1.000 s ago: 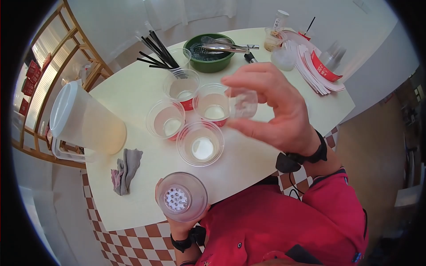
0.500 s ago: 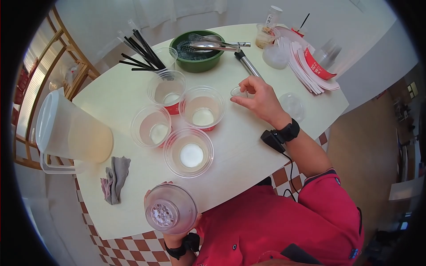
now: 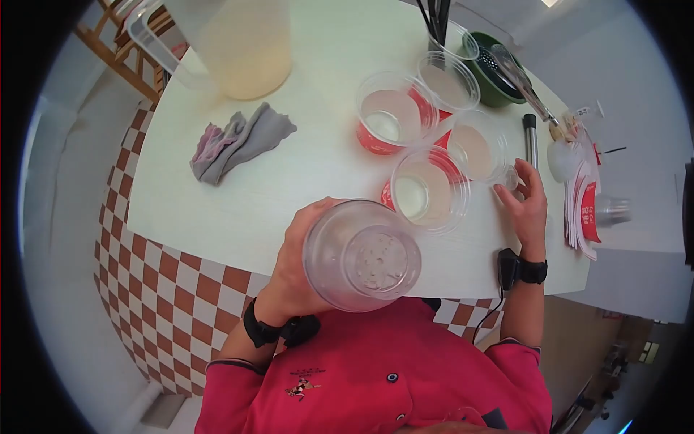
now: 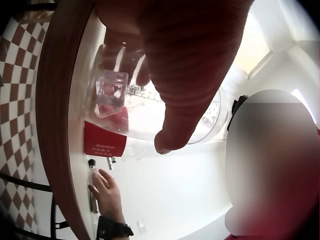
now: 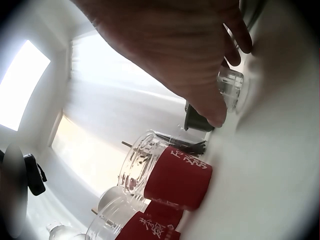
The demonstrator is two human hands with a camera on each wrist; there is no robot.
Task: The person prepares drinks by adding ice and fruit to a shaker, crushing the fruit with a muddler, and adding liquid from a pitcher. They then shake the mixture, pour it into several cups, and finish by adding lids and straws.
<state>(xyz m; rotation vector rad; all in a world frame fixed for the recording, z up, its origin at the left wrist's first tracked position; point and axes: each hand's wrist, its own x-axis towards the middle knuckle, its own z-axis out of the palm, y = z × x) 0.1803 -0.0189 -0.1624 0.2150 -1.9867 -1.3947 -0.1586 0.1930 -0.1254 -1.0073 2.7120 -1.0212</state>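
My left hand point(image 3: 293, 253) grips a clear plastic shaker point(image 3: 361, 257), tilted so its round dimpled base faces the head camera. Printed scale marks and a clear block-like shape show through its wall in the left wrist view. On the table's right side, my right hand point(image 3: 526, 210) hovers with thumb and fingers spread around a small clear cup point(image 5: 231, 89), which stands on the tabletop. Just left of it stand several clear cups with red sleeves, among them the front cup point(image 3: 430, 189) and the left cup point(image 3: 394, 116), with pale bottoms showing inside.
A large pitcher point(image 3: 246, 50) of pale liquid stands at the left, near a crumpled grey cloth point(image 3: 242, 141). Black straws point(image 3: 438, 22), a green bowl point(image 3: 488, 81) with tongs and a dark-ended metal rod point(image 3: 531, 137) lie toward the back right. Papers point(image 3: 575, 206) sit at the right edge.
My right hand has lowered the small cup from the air to the table, and its fingers have loosened. The shaker is now closer to the sleeved cups. The head view has swung left.
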